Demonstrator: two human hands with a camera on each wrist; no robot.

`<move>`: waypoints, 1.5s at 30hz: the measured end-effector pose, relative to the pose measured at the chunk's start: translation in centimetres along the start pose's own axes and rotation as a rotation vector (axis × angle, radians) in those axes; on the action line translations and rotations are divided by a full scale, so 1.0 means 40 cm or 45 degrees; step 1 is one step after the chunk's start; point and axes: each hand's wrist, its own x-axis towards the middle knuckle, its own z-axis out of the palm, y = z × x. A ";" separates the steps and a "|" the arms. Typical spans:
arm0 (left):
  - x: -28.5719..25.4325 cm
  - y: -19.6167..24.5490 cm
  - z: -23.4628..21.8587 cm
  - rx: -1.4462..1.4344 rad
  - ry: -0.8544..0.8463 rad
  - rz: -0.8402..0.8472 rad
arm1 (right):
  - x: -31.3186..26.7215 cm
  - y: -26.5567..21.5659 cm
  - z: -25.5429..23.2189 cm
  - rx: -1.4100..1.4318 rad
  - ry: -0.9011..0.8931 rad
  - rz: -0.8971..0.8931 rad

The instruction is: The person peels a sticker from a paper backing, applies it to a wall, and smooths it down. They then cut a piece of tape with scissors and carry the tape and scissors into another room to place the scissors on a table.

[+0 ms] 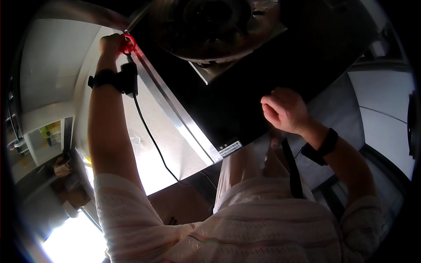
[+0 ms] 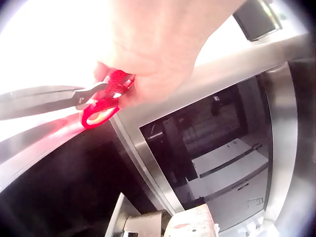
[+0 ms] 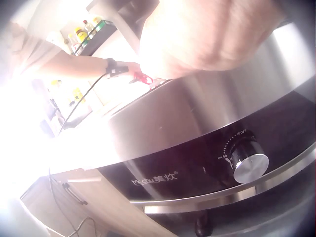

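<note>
Red-handled scissors (image 1: 127,44) are gripped in my left hand (image 1: 112,45) at the upper left, by the metal edge of the black cooktop. In the left wrist view the scissors' blades (image 2: 42,100) point left and look closed, with the red handles (image 2: 101,109) under my left hand (image 2: 158,54). My right hand (image 1: 285,109) hangs over the front right of the cooktop, fingers curled in, with nothing seen in it. The right wrist view has my right hand (image 3: 212,37) above the steel front edge.
A large round pan (image 1: 215,26) sits on the black cooktop (image 1: 245,98). A white counter (image 1: 149,149) lies to the left, crossed by a black cable (image 1: 151,138). On the appliance front is a knob (image 3: 250,165). Bottles (image 3: 81,34) stand on a shelf.
</note>
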 end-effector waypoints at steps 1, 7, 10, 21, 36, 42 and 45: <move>0.045 -0.034 -0.009 0.375 -0.010 0.324 | -0.001 -0.002 0.002 0.005 -0.004 -0.004; -0.054 0.030 0.011 0.409 0.086 0.226 | 0.024 -0.007 -0.026 -0.002 -0.017 0.014; -0.052 0.026 0.017 0.624 0.109 0.296 | 0.024 -0.006 -0.028 0.024 0.030 -0.025; -0.113 0.049 0.034 0.524 0.121 0.237 | 0.038 -0.011 -0.055 0.004 -0.010 -0.038; -0.159 0.065 0.043 0.338 0.179 0.159 | 0.058 -0.012 -0.085 -0.038 -0.030 -0.050; -0.167 0.052 0.057 0.585 0.143 0.237 | 0.053 -0.016 -0.077 0.001 0.005 -0.036; -0.220 0.080 0.073 0.508 0.242 0.134 | 0.055 -0.018 -0.086 0.025 -0.008 -0.037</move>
